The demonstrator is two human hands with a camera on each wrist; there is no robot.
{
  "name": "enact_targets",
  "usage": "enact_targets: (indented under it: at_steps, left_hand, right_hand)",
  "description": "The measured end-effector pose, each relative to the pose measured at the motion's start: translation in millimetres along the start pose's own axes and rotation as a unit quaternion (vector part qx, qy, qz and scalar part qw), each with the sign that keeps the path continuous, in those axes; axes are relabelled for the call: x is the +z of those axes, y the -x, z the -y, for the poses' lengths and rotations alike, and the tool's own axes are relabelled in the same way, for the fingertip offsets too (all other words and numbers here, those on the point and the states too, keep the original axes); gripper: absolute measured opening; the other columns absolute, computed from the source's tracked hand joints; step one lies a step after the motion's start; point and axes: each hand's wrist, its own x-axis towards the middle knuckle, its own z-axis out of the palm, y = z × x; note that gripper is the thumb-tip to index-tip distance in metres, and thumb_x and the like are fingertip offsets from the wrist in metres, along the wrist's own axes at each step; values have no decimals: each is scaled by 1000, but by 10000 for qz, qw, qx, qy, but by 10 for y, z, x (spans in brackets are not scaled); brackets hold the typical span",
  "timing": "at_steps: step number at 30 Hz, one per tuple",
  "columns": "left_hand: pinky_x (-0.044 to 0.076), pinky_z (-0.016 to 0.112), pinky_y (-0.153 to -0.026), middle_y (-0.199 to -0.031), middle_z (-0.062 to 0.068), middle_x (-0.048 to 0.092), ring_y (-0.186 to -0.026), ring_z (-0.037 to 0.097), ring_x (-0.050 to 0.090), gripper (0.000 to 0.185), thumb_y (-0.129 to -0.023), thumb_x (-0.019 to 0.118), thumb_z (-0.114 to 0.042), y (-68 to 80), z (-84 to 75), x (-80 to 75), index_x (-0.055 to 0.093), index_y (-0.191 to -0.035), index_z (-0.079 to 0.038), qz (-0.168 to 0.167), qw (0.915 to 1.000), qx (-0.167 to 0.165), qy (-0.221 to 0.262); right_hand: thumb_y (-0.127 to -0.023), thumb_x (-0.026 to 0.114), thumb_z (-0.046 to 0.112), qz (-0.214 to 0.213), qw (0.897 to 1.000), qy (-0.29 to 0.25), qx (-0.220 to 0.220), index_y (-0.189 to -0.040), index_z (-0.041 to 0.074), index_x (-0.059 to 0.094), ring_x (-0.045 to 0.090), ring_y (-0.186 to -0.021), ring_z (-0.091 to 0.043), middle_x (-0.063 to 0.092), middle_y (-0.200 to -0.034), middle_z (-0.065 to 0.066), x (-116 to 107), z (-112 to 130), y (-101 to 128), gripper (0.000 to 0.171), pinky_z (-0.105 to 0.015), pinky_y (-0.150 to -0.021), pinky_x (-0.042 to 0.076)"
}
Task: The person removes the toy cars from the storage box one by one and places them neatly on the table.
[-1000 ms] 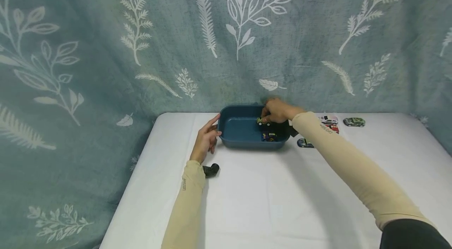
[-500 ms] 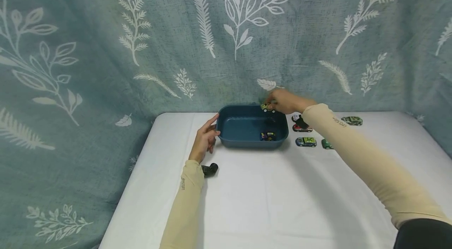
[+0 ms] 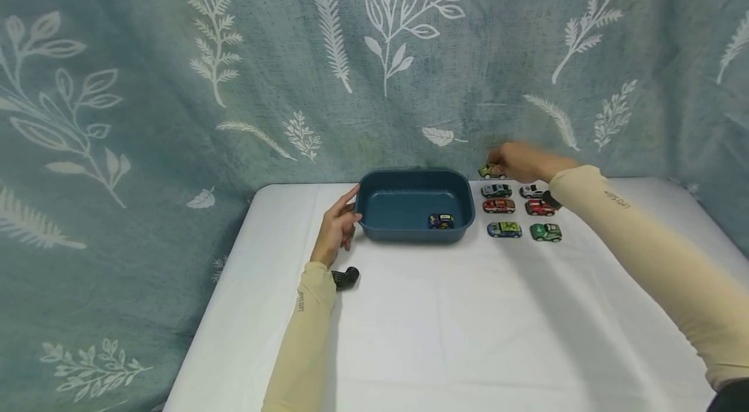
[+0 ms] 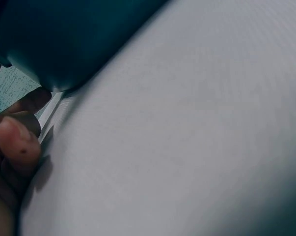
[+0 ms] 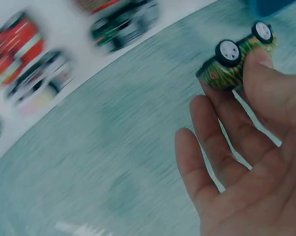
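The green toy car (image 3: 490, 171) is a small model with a yellow-green patterned body and white wheels with dark tyres; in the right wrist view (image 5: 236, 59) it is turned so that two of its wheels face the camera. The right hand (image 3: 517, 162) pinches it between the thumb and a fingertip, while the other fingers (image 5: 221, 130) stay nearly straight and spread below it. The car is in the air, just beyond the far end of the rows of parked cars and to the right of the blue tub (image 3: 409, 230).

Beneath and in front of the right-hand fingers six toy cars stand on the white table (image 3: 468, 334) in two columns of three: a grey-green car (image 3: 496, 190), a red car (image 3: 499, 206) and a blue-green car (image 3: 504, 230) nearer the tub, then a white car (image 3: 531, 190), a second red car (image 3: 539, 207) and a dark green car (image 3: 546, 232). One dark blue car (image 3: 441, 221) lies inside the tub, near its front right corner.

The left hand (image 3: 337, 230) rests on the table with relaxed fingers, its fingertips touching the tub's left wall; it grips nothing. One black object (image 3: 345, 277) lies just beside the left wrist.
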Motion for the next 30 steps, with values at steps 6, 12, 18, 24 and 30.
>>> enact_targets:
  at_steps: [6,12,18,24,30]
  left_hand:
    - [36,29,-37,-64,4,46,-43,11,27,67,-95,62,-11,-1,-7,47,55,-155,-40,-105,9999,-24,-8]
    - [36,29,-39,-62,5,44,-44,12,28,66,-95,61,-13,-4,8,52,55,-155,-41,-155,9998,-40,-128]
    - [37,28,-40,-78,11,51,-47,12,29,67,-95,62,-13,7,28,36,55,-155,-42,-115,9999,-107,-67]
    - [36,28,-38,-66,2,45,-46,13,28,67,-95,62,-12,8,20,14,55,-156,-38,-202,9997,-19,-110]
    - [37,27,-39,-70,4,48,-46,12,30,67,-95,62,-13,-6,36,44,55,-156,-38,-142,9997,-27,-182]
  right_hand:
    - [-103,63,3,-150,9986,364,343,-123,-11,70,71,-100,-43,73,-111,-26,-7,-373,335,25,-58,-86,58]
    - [-100,65,0,-161,9966,492,638,-123,-10,70,71,-102,-45,74,-114,-27,96,-781,714,26,-60,-89,58]
    - [-95,69,-3,-340,9954,565,694,-118,-9,72,73,-92,-40,76,-102,-21,246,-1064,1032,24,-58,-82,59]
    - [-92,72,-2,-489,9940,691,697,-117,-7,74,72,-95,-44,76,-102,-21,414,-1218,1185,26,-62,-87,58]
    - [-92,74,0,-434,9926,739,866,-119,-5,74,69,-96,-43,74,-99,-18,598,-1289,1287,27,-63,-87,55]
